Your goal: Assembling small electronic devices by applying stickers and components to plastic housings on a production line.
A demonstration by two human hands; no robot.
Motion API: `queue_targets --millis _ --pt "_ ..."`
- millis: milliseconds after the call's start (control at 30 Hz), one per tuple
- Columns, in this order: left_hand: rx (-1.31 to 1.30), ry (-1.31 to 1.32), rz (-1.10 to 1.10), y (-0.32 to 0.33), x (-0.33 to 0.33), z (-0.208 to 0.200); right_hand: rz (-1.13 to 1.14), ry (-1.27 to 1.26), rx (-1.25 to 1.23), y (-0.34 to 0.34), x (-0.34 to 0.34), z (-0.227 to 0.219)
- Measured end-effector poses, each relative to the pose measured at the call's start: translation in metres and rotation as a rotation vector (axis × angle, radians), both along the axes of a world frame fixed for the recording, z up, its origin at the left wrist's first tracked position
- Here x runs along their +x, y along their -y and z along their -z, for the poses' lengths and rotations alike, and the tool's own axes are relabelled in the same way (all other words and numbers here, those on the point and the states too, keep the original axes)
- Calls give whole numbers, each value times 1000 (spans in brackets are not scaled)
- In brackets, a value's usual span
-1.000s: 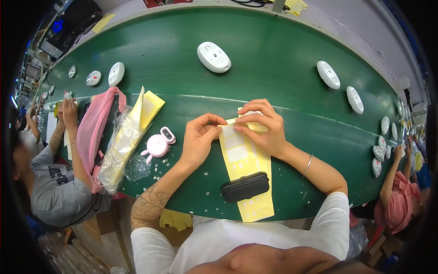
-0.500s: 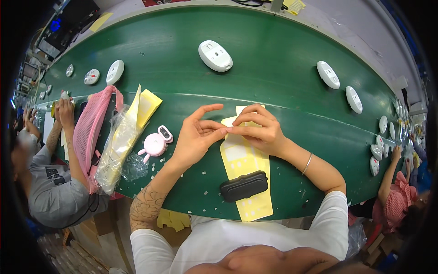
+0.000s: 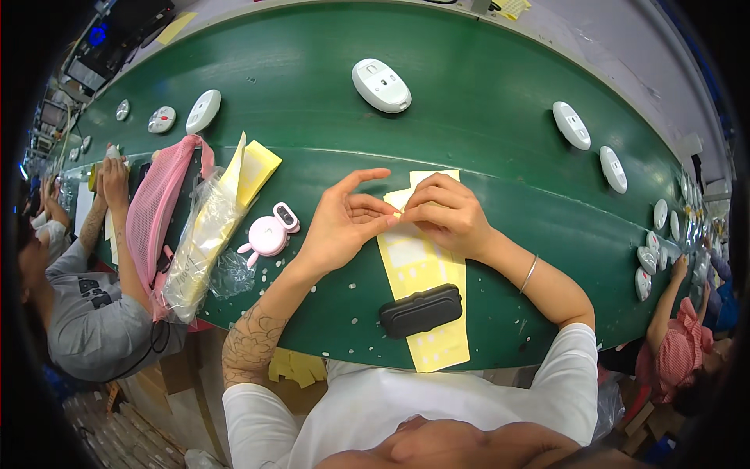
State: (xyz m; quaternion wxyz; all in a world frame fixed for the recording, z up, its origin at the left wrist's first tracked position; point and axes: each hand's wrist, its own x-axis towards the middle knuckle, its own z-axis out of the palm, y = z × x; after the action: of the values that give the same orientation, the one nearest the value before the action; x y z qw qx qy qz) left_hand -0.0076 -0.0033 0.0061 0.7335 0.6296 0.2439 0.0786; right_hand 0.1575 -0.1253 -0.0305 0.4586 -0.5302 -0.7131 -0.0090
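Observation:
My left hand (image 3: pixel 344 215) has its thumb and middle fingers pinched together at the tips, while its index finger stretches away. My right hand (image 3: pixel 447 215) pinches right beside them, fingers curled, so the two sets of fingertips meet. Whatever lies between them is too small to make out. Beneath the hands are yellow sticker sheets (image 3: pixel 412 277) with pale label patches, their top partly hidden by my fingers. A black oblong case (image 3: pixel 422 310) rests across the sheets, closer to me.
White computer mice lie underside up, including one mouse (image 3: pixel 381 86) ahead and another (image 3: pixel 571 125) farther right. To my left are a pink handheld fan (image 3: pixel 268 236), a plastic bag of yellow sheets (image 3: pixel 205 242) and a pink mesh pouch (image 3: pixel 158 205). Co-workers sit at both sides.
The whole view has shifted slightly. My right fingers have curled in more tightly beside the left fingertips. The case and sheets keep their places on the table.

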Motion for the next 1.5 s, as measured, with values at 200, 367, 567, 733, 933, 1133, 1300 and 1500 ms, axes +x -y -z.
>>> queue_targets --millis 200,367,567,733,933,1133,1300,1500 --pt "-19 -20 -17 1 1 1 -12 -47 -32 2 1 3" --pt "-69 3 -41 -1 1 6 8 -77 -6 -1 0 3" --pt "-53 2 -34 1 1 1 15 -61 17 -1 -1 2" --pt "-22 -35 3 0 2 0 -20 -51 -9 1 -1 1" --pt "-55 -38 -20 1 1 4 -44 129 50 3 2 0" --pt "-107 -14 -92 -1 2 3 -36 357 176 2 5 -2" --pt "-112 11 -97 0 2 6 -6 359 180 0 5 -2" --pt "-74 76 -189 1 3 16 41 366 139 0 6 -2"
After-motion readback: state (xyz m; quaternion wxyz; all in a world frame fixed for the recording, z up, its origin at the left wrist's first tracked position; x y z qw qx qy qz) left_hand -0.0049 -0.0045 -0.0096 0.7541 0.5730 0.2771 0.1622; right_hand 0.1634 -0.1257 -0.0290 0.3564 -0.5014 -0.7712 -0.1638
